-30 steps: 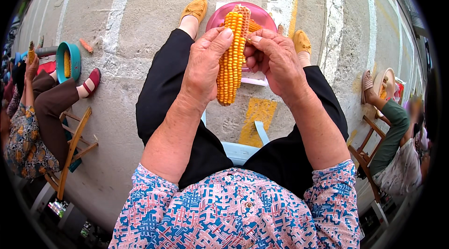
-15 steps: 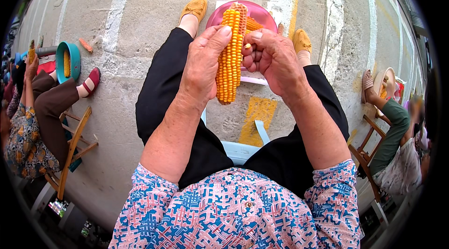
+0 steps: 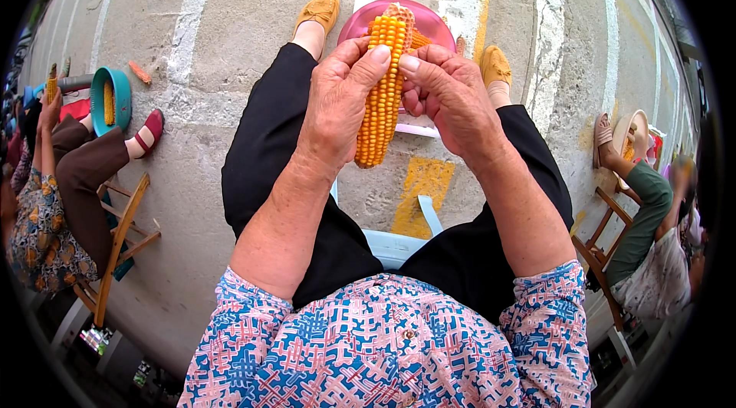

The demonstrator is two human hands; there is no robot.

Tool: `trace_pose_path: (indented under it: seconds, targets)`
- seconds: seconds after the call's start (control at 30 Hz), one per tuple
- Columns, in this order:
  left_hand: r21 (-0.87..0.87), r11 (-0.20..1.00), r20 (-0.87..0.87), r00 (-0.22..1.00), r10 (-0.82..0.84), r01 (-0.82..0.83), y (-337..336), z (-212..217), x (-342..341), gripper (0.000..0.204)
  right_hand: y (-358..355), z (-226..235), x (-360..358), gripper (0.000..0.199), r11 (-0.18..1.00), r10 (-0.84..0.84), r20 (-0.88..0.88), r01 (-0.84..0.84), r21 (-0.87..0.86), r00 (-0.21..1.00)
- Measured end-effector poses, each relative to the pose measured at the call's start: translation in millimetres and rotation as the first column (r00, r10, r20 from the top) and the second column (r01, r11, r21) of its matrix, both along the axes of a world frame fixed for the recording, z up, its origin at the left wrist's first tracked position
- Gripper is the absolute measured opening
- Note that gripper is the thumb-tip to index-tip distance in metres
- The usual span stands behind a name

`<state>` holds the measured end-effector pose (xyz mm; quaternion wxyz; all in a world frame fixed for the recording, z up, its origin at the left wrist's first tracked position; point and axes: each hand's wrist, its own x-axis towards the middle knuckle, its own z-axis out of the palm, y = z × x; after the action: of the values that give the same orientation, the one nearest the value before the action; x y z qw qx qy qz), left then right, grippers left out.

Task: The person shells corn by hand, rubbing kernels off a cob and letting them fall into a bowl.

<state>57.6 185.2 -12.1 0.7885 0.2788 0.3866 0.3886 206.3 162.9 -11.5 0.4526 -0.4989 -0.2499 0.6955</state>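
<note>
A yellow-orange corn cob (image 3: 380,94) stands nearly upright between my knees, over a pink bowl (image 3: 429,19) on the concrete. My left hand (image 3: 337,105) wraps around the cob's left side, thumb tip pressed near its top. My right hand (image 3: 448,98) grips it from the right, thumb meeting the left thumb on the kernels. The bowl holds more cob pieces, mostly hidden behind my hands.
I sit on a light blue stool (image 3: 391,243), feet in tan shoes (image 3: 318,9) either side of the bowl. A person at the left holds a cob beside a teal bowl (image 3: 111,98). Another person on a wooden chair (image 3: 606,255) sits at the right.
The cob and both hands have stayed nearly in place; my thumbs have shifted slightly along the kernels at the cob's top.
</note>
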Motion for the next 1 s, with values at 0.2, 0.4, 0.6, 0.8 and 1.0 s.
trace_pose_path:
  seconds: [0.2,0.4,0.6,0.8,1.0]
  targets:
    - [-0.005,1.0,-0.021,1.0,-0.004,0.004,-0.6,2.0,1.4,0.031,0.2,-0.2,1.6,0.018,1.0,0.003,-0.029,-0.003,-0.025,1.0]
    - [-0.024,1.0,0.032,0.999,-0.008,0.009,0.1,2.3,1.6,0.03,0.0,-1.2,0.5,0.016,0.998,-0.035,-0.085,0.031,-0.047,0.996]
    - [-0.03,0.999,0.058,0.998,0.032,-0.03,-0.5,0.4,3.3,0.029,0.4,0.1,-1.7,0.016,0.997,-0.052,-0.085,0.046,-0.068,0.995]
    - [-0.049,0.997,0.036,0.997,0.062,-0.06,-0.2,2.9,4.4,0.029,0.7,-1.5,-1.4,0.023,0.998,-0.038,-0.101,0.033,-0.058,0.994]
    - [-0.05,0.997,0.028,0.998,0.054,-0.053,0.6,0.2,2.3,0.028,1.0,-3.8,-3.9,0.021,1.0,0.01,0.002,-0.01,-0.008,1.0]
